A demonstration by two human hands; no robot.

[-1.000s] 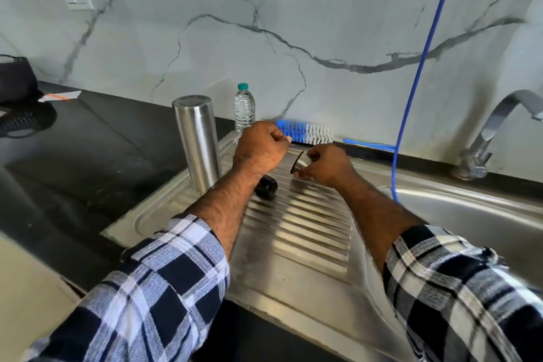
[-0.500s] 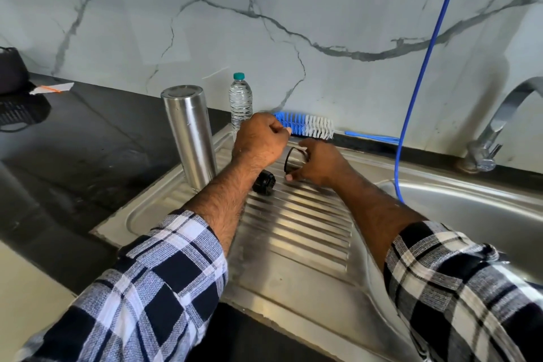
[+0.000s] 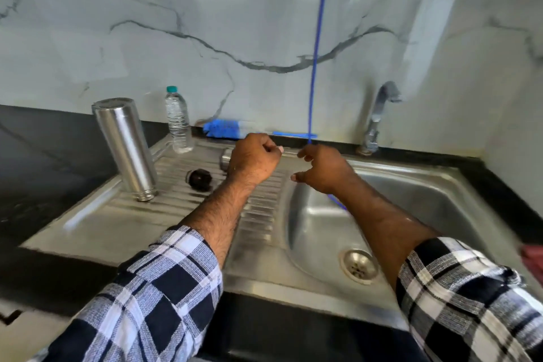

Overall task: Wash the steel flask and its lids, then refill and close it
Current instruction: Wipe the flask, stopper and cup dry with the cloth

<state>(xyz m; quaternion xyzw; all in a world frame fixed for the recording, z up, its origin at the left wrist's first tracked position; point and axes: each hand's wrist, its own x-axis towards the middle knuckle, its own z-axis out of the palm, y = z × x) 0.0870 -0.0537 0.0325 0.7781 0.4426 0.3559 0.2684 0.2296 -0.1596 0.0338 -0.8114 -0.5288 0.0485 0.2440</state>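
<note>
Now flask [image 3: 126, 150] drains inverted; left hand [image 3: 254, 160] fisted, seemingly empty (blurred), right hand [image 3: 323, 169] open. Next: water bottle [image 3: 177, 119], refill.

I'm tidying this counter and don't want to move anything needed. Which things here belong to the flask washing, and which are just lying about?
For the job:
steel flask, upside down
black lid
steel lid
brush
tap
sink

Lying about:
blue cord
water bottle, possibly for refilling
</note>
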